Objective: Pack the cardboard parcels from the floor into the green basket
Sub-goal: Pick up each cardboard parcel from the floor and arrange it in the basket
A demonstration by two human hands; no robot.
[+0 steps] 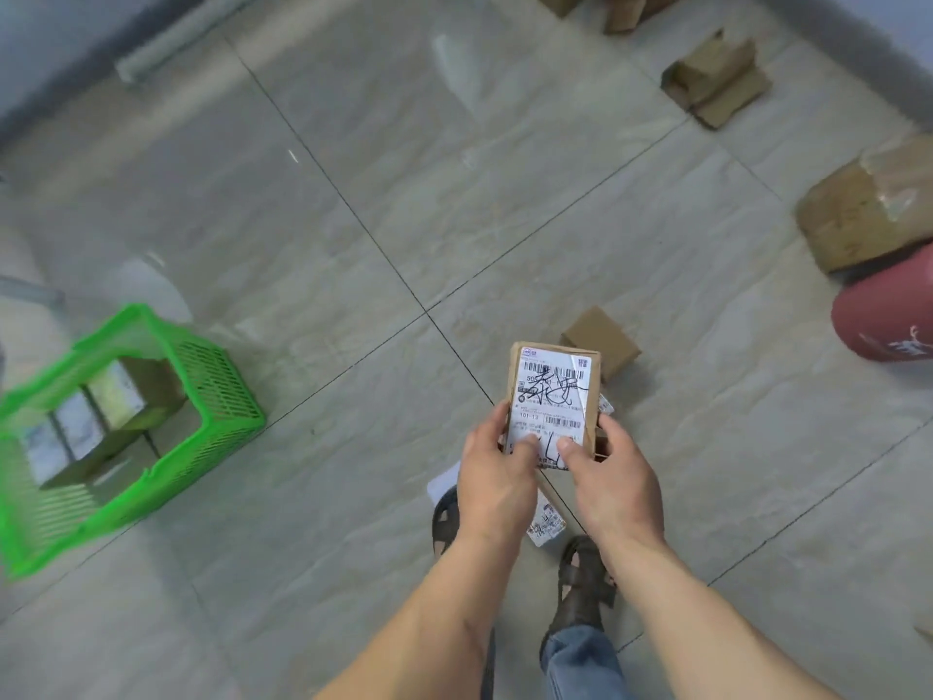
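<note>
Both the left hand (497,477) and right hand (613,474) grip the flat labelled parcel (553,399) by its near end, well right of the green basket (222,391); it looks light and stiff, its edges easiest to hold.

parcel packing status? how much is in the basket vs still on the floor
Done: a few parcels already sit in the green basket. In hand: the left hand and right hand hold a labelled parcel. Left: a small box just beyond it, an open box and a taped box on the floor.
</note>
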